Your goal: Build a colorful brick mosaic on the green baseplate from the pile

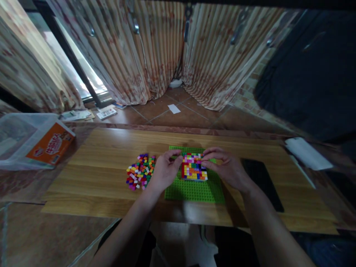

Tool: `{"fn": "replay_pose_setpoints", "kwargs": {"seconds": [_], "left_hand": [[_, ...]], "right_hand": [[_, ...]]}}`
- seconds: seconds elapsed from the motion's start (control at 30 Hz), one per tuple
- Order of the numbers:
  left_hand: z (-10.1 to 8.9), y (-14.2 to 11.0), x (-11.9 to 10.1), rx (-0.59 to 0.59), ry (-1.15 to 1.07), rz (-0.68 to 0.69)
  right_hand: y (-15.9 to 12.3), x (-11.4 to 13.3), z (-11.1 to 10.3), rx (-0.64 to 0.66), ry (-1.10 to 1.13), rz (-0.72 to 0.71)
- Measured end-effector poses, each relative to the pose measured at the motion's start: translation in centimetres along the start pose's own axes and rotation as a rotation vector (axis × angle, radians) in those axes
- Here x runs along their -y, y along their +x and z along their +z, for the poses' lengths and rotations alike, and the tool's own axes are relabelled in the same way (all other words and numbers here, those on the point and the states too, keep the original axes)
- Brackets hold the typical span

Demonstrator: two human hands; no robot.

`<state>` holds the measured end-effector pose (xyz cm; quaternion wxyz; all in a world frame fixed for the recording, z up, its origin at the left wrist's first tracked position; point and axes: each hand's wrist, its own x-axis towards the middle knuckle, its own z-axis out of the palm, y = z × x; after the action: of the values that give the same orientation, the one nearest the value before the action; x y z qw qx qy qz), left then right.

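A colourful block of small toy bricks (194, 171) sits on a green studded baseplate (194, 193). My left hand (167, 170) is at the block's upper left side, its thumb and index finger curled against the edge. On the opposite side, my right hand (226, 166) has its thumb and fingers bent in at the upper right edge. The fingertips hide parts of both edges, and any single brick between them is too small to make out. Left of my left hand lies a loose pile of mixed toy bricks (139, 174) on the wooden table.
A dark flat tablet-like object (261, 181) lies on the wooden table (91, 178), right of the baseplate. At the far left stands a clear plastic box (36, 122) with an orange label. A white object (308, 152) is at the right end. Curtains (164, 55) hang behind.
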<state>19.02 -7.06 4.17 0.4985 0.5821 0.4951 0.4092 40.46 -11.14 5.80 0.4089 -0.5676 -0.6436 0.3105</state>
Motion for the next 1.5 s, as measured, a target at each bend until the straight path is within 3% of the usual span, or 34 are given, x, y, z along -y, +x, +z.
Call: {"fn": "replay_pose_setpoints", "kwargs": {"seconds": [0.4, 0.73, 0.97, 1.2, 1.5], "left_hand": [[0.4, 0.1, 0.3, 0.114, 0.039, -0.064], [0.5, 0.0, 0.1, 0.113, 0.032, -0.044], [0.6, 0.0, 0.1, 0.104, 0.029, -0.038], [0.6, -0.1, 0.1, 0.106, 0.022, -0.046], [0.9, -0.1, 0.6, 0.065, 0.049, -0.016]], "right_hand": [[0.0, -0.8, 0.4, -0.035, -0.072, -0.025], [-0.1, -0.1, 0.0, 0.005, -0.239, -0.144], [0.1, -0.7, 0.9, -0.017, -0.077, -0.055], [0.3, -0.8, 1.6, -0.018, 0.155, 0.163], [0.5, -0.1, 2.5, -0.088, 0.230, 0.268]]}}
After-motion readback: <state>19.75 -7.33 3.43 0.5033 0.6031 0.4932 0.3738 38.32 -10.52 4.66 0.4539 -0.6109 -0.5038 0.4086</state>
